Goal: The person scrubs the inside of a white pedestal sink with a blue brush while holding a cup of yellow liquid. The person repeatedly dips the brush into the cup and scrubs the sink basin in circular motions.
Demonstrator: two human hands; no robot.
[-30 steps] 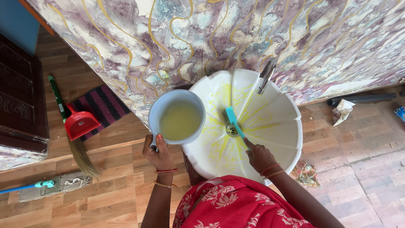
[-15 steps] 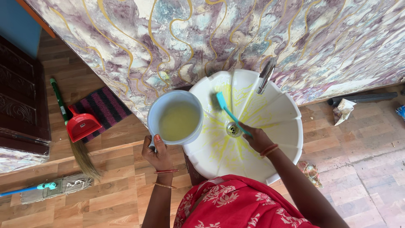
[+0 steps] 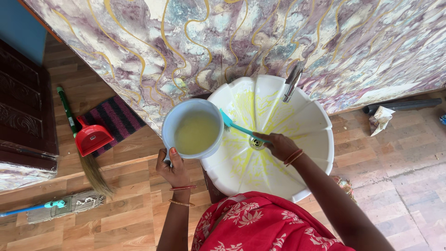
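My left hand point(image 3: 174, 170) grips the handle of a pale blue mug point(image 3: 192, 130) holding cloudy yellowish liquid, level, at the left rim of a white scalloped wash basin point(image 3: 310, 141). My right hand point(image 3: 280, 145) is closed on the handle of a teal brush point(image 3: 235, 125) over the drain. The brush head rests on the basin's left inner wall, beside the mug. Yellow streaks cover the inside of the bowl. A metal tap point(image 3: 293, 81) juts out over the back of the basin.
A marbled wall point(image 3: 241, 32) stands behind the basin. On the wooden floor to the left lie a red dustpan point(image 3: 93, 137), a broom point(image 3: 79, 139), a striped mat point(image 3: 114, 116) and a mop point(image 3: 51, 204). Crumpled paper point(image 3: 381, 118) and a dark pipe point(image 3: 404, 105) lie to the right.
My right hand has swept the brush from the drain up and across to the left wall of the basin. The mug and my left hand have stayed in place.
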